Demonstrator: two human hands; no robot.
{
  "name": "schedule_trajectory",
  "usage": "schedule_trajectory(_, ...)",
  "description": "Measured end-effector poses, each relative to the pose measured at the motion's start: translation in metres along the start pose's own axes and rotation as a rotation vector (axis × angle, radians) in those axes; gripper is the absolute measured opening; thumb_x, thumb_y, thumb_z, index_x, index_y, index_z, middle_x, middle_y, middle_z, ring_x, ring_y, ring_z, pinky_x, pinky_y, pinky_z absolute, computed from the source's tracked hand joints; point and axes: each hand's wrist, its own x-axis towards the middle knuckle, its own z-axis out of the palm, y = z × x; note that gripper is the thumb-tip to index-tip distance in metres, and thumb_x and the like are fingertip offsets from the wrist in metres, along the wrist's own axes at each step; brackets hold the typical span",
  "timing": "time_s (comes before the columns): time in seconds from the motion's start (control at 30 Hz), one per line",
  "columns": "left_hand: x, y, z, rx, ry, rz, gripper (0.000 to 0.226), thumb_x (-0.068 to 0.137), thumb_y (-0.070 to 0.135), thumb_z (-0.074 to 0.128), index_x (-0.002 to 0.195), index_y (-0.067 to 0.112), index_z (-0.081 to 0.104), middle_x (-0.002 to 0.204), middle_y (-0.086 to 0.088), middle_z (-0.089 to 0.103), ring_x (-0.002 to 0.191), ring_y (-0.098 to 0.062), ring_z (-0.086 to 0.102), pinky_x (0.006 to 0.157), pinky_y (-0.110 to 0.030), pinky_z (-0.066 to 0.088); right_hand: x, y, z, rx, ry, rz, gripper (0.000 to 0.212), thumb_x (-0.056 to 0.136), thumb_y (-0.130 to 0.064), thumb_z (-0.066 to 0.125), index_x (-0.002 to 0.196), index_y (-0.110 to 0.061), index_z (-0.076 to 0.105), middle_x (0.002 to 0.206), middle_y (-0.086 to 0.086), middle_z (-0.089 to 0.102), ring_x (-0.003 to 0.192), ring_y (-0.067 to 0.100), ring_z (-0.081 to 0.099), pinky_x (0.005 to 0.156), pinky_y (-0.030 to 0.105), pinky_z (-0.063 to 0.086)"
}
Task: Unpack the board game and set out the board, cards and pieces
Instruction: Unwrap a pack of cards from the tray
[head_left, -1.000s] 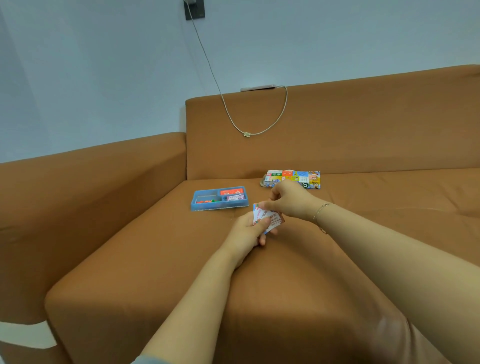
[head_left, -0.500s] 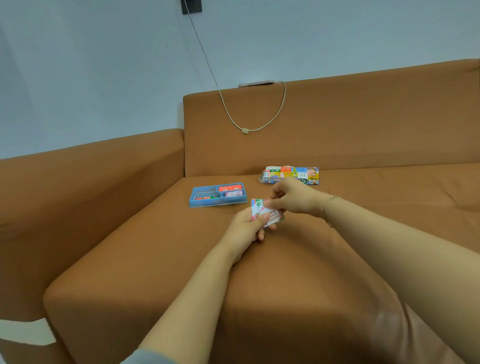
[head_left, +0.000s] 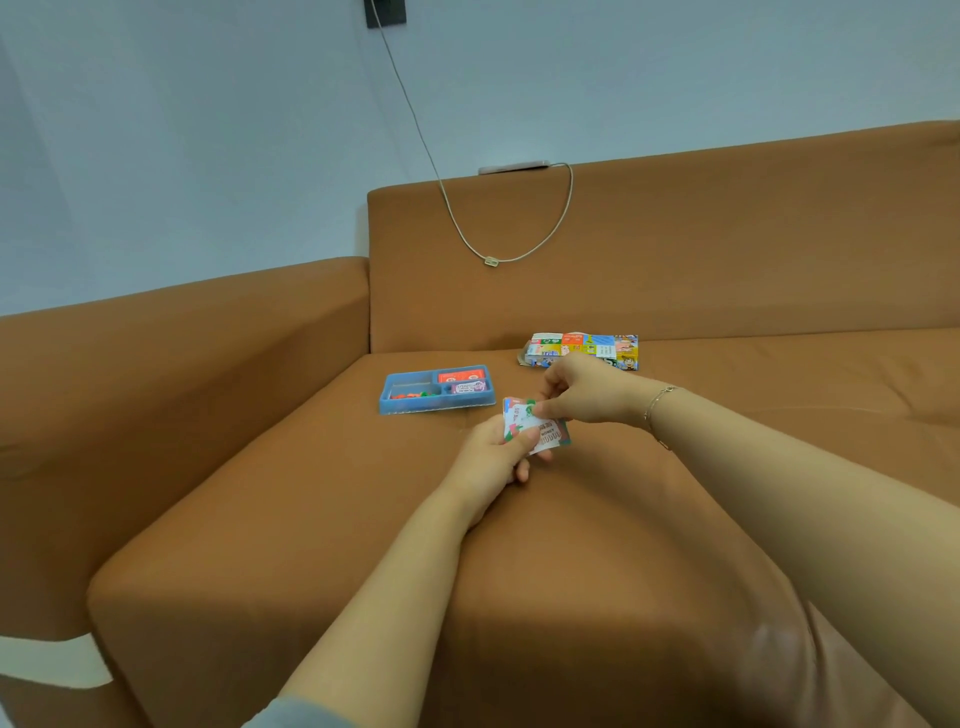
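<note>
Since a second ago the small stack of paper notes (head_left: 535, 428) has been squared from a loose fan into a tighter bundle, and both hands have stayed at the centre of the frame, a little above the seat of a brown sofa (head_left: 311, 519).

The left hand (head_left: 496, 457) grasps the bundle from below, thumb pressed across its face, so the notes stay together. The right hand (head_left: 582, 392) comes in from the right, its fingertips pinching the bundle's top edge, probably to peel off or straighten a note. A thin bracelet (head_left: 657, 408) circles that wrist.

Just left of the hands and slightly higher in the frame, a blue tray (head_left: 400, 402) rests on the cushion. Its compartments hold a red card deck (head_left: 461, 375), a purple-backed deck beside that, and small red and green pieces (head_left: 410, 395), likely kept there so nothing rolls off the soft seat.

Above the right hand, near the backrest, lies the folded colourful board (head_left: 582, 348), not yet opened.

A pale cable (head_left: 457, 218) hangs from a wall socket at upper centre and loops across the backrest.
</note>
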Motion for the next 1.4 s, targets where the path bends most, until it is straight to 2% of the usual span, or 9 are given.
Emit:
schedule_trajectory(0.13, 0.0, 0.0, -0.001, 0.011, 0.003, -0.006, 0.016, 0.099, 0.01, 0.045, 0.107, 0.011, 0.058, 0.081, -0.004, 0.066, 0.046, -0.004, 0.041, 0.047, -0.011, 0.035, 0.003, -0.003, 0.008, 0.005, 0.079, 0.009, 0.049, 0.085, -0.039, 0.066, 0.056, -0.014, 0.036, 0.055, 0.001, 0.034, 0.052, 0.014, 0.029, 0.048, 0.025, 0.023)
schedule_trajectory(0.33, 0.0, 0.0, -0.001, -0.015, -0.003, -0.011, 0.023, 0.099, 0.01, 0.044, 0.119, 0.011, 0.056, 0.079, -0.002, 0.065, 0.047, -0.005, 0.04, 0.047, -0.012, 0.035, 0.001, -0.002, -0.002, -0.023, -0.026, 0.007, 0.021, 0.088, -0.024, 0.065, 0.07, -0.016, 0.058, 0.068, -0.001, 0.054, 0.061, 0.009, 0.045, 0.051, 0.018, 0.033)
schedule_trajectory(0.47, 0.0, -0.001, 0.0, 0.009, -0.011, -0.007, 0.02, 0.098, 0.01, 0.045, 0.114, 0.008, 0.057, 0.08, -0.003, 0.065, 0.046, -0.004, 0.041, 0.047, -0.012, 0.035, 0.002, 0.0, 0.007, 0.052, 0.057, 0.023, 0.052, 0.084, -0.04, 0.069, 0.053, -0.016, 0.034, 0.052, 0.0, 0.033, 0.05, 0.013, 0.027, 0.047, 0.024, 0.021)
schedule_trajectory(0.63, 0.001, -0.001, -0.001, -0.02, 0.001, -0.008, 0.021, 0.099, 0.01, 0.044, 0.116, 0.012, 0.055, 0.081, -0.005, 0.064, 0.044, -0.002, 0.04, 0.046, -0.011, 0.034, 0.003, 0.0, 0.001, -0.005, -0.024, 0.007, 0.019, 0.088, -0.023, 0.065, 0.073, -0.013, 0.058, 0.065, -0.002, 0.051, 0.057, 0.008, 0.041, 0.05, 0.018, 0.031)
schedule_trajectory(0.83, 0.0, -0.002, 0.0, 0.002, -0.01, -0.003, 0.02, 0.099, 0.011, 0.044, 0.113, 0.011, 0.057, 0.081, -0.004, 0.065, 0.046, -0.004, 0.041, 0.048, -0.011, 0.035, 0.003, 0.001, 0.009, 0.037, 0.039, 0.019, 0.046, 0.086, -0.038, 0.066, 0.057, -0.015, 0.039, 0.055, 0.001, 0.034, 0.053, 0.014, 0.029, 0.047, 0.023, 0.022)
schedule_trajectory(0.97, 0.0, -0.001, -0.001, -0.023, -0.001, -0.017, 0.023, 0.099, 0.011, 0.044, 0.118, 0.009, 0.056, 0.079, -0.002, 0.065, 0.046, -0.004, 0.04, 0.047, -0.011, 0.035, 0.004, 0.003, 0.002, 0.005, -0.024, 0.006, 0.023, 0.088, -0.022, 0.065, 0.068, -0.014, 0.056, 0.071, 0.004, 0.056, 0.065, 0.015, 0.048, 0.057, 0.022, 0.039)
schedule_trajectory(1.07, 0.0, 0.001, -0.001, -0.025, -0.004, -0.016, 0.021, 0.099, 0.011, 0.045, 0.116, 0.008, 0.056, 0.078, -0.002, 0.065, 0.045, -0.004, 0.04, 0.047, -0.011, 0.035, 0.002, 0.002, 0.001, 0.068, -0.04, 0.027, 0.028, 0.086, -0.034, 0.066, 0.073, -0.01, 0.059, 0.074, 0.006, 0.061, 0.069, 0.016, 0.055, 0.065, 0.026, 0.046)
schedule_trajectory(1.17, 0.0, 0.0, -0.001, -0.006, -0.008, -0.012, 0.021, 0.098, 0.011, 0.045, 0.115, 0.008, 0.058, 0.079, -0.002, 0.065, 0.046, -0.004, 0.04, 0.047, -0.011, 0.035, 0.001, 0.001, 0.006, 0.04, 0.024, 0.022, 0.042, 0.085, -0.042, 0.065, 0.066, -0.009, 0.05, 0.062, 0.005, 0.048, 0.056, 0.013, 0.041, 0.053, 0.023, 0.035)
schedule_trajectory(1.4, 0.0, 0.0, -0.001, -0.016, -0.004, -0.003, 0.015, 0.098, 0.012, 0.045, 0.107, 0.015, 0.057, 0.08, -0.002, 0.066, 0.048, -0.005, 0.041, 0.047, -0.011, 0.034, 0.003, 0.0, 0.0, -0.016, -0.041, -0.004, 0.016, 0.09, -0.024, 0.063, 0.082, -0.011, 0.06, 0.068, -0.003, 0.051, 0.063, 0.01, 0.044, 0.054, 0.019, 0.035)
